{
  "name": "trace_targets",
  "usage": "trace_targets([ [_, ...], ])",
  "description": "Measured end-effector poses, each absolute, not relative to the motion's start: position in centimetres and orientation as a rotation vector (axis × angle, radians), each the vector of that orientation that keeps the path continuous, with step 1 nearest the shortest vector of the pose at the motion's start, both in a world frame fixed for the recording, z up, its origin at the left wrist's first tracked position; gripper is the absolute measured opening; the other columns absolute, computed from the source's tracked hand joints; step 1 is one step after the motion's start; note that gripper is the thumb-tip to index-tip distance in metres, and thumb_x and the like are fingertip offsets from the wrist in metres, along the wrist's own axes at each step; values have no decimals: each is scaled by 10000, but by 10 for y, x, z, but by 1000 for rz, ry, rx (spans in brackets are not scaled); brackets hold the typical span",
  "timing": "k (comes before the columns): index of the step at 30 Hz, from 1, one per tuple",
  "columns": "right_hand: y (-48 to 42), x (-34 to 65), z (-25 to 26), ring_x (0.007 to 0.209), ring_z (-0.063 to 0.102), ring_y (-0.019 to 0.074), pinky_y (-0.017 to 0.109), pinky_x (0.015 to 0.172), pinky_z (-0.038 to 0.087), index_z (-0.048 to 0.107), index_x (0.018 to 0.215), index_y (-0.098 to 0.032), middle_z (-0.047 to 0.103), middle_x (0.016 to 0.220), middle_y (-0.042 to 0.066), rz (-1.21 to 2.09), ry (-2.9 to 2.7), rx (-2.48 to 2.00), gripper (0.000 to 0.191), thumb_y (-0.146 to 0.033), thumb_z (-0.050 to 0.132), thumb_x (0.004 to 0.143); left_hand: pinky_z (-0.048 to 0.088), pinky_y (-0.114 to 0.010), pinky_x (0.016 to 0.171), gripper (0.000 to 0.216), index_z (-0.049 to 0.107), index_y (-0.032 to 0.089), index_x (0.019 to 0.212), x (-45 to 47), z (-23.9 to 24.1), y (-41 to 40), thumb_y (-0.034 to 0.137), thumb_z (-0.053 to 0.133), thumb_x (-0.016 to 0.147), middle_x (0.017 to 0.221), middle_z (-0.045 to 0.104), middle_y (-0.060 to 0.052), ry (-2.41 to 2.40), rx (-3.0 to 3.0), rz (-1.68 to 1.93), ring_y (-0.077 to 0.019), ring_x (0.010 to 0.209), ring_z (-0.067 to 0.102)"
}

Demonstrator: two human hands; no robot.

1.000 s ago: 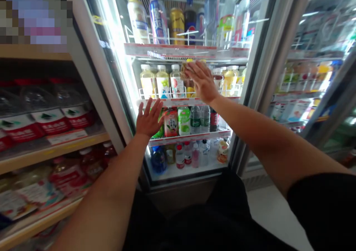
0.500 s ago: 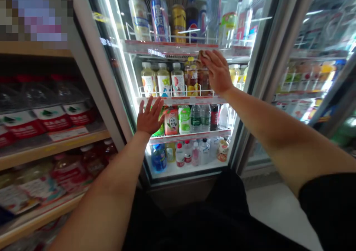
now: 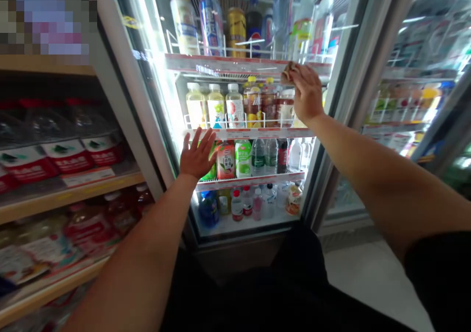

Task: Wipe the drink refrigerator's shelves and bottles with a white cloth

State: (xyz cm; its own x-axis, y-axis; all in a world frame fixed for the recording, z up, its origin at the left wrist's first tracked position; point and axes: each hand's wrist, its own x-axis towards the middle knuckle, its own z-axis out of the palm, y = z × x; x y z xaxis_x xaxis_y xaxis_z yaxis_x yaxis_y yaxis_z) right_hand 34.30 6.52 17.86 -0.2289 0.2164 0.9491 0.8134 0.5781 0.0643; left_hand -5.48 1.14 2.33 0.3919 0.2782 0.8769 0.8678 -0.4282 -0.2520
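Crumpled brown cloth point(image 3: 288, 73), without clear long axis, pinned under the fingers of your right hand point(image 3: 307, 92), at its far left; your left hand point(image 3: 197, 156), spread and holding nothing, lies well apart, near left. Beyond the black-framed glass door point(image 3: 349, 47), a dark, blue-capped plastic bottle point(image 3: 253, 20) bears a Pepsi-like roundel.

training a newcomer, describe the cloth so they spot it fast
Find the lit fridge in the middle, then the right hand, the higher one, in front of it. It holds the cloth, crumpled and brown, while the bottles below stand upright.
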Motion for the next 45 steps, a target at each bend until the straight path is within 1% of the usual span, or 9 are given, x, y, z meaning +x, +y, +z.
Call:
trace_targets([
  [9,56,352,90,1543,367,296,590,1284,299,560,1494,-290,529,1574,49,-798,-1814,-770,533,-314,279,1042,94,-564,1316,661,303,263,1640,-56,22,13,380,517,1026,1613,428,-94,-936,-1851,-973,-291,1569,228],
  [13,56,360,112,1536,384,290,562,1278,319,600,1460,-278,549,1560,52,-790,-1768,-813,523,-262,293,1037,75,-555,1321,698,250,285,1655,-57,21,15,376,529,1022,1625,404,-81,-929,-1852,-973,-287,1571,205],
  [20,74,332,168,1586,270,290,610,1282,265,505,1529,-236,446,1636,46,-751,-1544,-908,593,-163,262,993,74,-570,1321,703,239,295,1658,-56,21,15,377,520,1019,1631,394,-70,-934,-1873,-992,-292,1572,197],
  [24,63,286,148,1604,216,280,628,1302,194,455,1564,-290,456,1630,20,-711,-1684,-831,589,-188,294,1007,83,-561,1322,733,183,291,1669,-56,21,14,370,524,1024,1634,386,-75,-893,-1843,-975,-284,1574,186],
  [29,38,248,104,1529,400,214,512,1316,261,605,1425,-370,580,1535,-40,-751,-2097,-606,504,-209,333,1033,86,-557,1323,752,143,277,1675,-56,20,15,379,518,1031,1642,370,-82,-862,-1815,-954,-278,1577,176],
  [33,49,248,135,1533,391,228,522,1318,237,646,1374,-324,578,1540,-14,-777,-2086,-561,460,-241,331,1050,92,-571,1320,713,191,272,1668,-55,21,14,398,497,1037,1644,373,-78,-910,-1854,-963,-286,1577,192],
  [38,69,245,181,1606,210,267,603,1325,157,504,1522,-322,489,1607,6,-753,-1823,-638,508,-286,371,1033,92,-585,1317,677,248,271,1656,-53,22,12,416,481,1037,1648,370,-76,-953,-1905,-987,-293,1580,194],
  [42,57,227,148,1604,219,254,620,1314,150,482,1532,-318,489,1610,17,-753,-1926,-612,525,-246,345,1031,84,-590,1316,661,262,257,1652,-53,22,11,444,448,1046,1648,372,-79,-970,-1913,-981,-288,1583,180],
  [45,44,213,120,1572,314,225,555,1323,191,558,1468,-338,526,1585,-15,-769,-2167,-537,488,-244,363,1030,62,-574,1322,649,259,277,1652,-53,23,11,467,416,1051,1655,363,-58,-991,-1923,-967,-266,1587,165],
])
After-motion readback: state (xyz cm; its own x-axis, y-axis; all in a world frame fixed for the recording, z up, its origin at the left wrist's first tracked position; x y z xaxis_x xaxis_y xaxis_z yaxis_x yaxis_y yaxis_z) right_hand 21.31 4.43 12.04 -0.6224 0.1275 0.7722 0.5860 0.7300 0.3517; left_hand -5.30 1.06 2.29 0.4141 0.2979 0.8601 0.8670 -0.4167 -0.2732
